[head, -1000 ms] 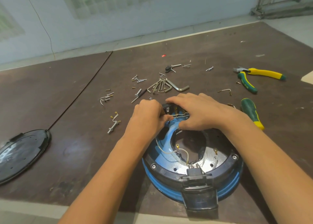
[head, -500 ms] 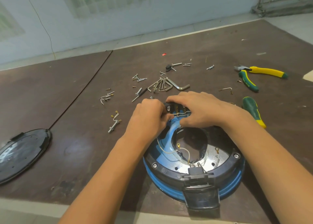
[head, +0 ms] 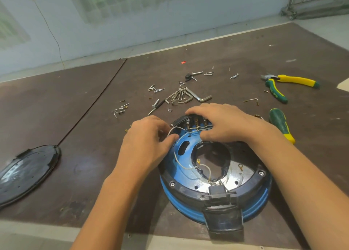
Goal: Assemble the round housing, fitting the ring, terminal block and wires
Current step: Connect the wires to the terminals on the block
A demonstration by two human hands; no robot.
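The round blue housing [head: 190, 211] lies on the brown table with a black ring [head: 186, 188] screwed round its rim and a black connector [head: 217, 190] at the near side. At its far edge sits the terminal block [head: 196, 121] with brass tabs. My right hand [head: 222, 123] grips that block, fingers over the far rim and thumb below the tabs. My left hand [head: 149, 138] pinches a thin white wire [head: 174, 128] just left of the block. More white wires [head: 188, 167] with ring lugs cross the central opening.
A black round cover [head: 26, 172] lies at the left. Hex keys [head: 187, 96], loose screws [head: 155, 89] and bolts are scattered behind the housing. Green-and-yellow pliers [head: 283, 84] and a screwdriver [head: 280, 124] lie at the right. The table's near edge runs just under the housing.
My left hand has drawn back to the left from the terminal block, pulling a white wire out with it. My right hand stays on the block.
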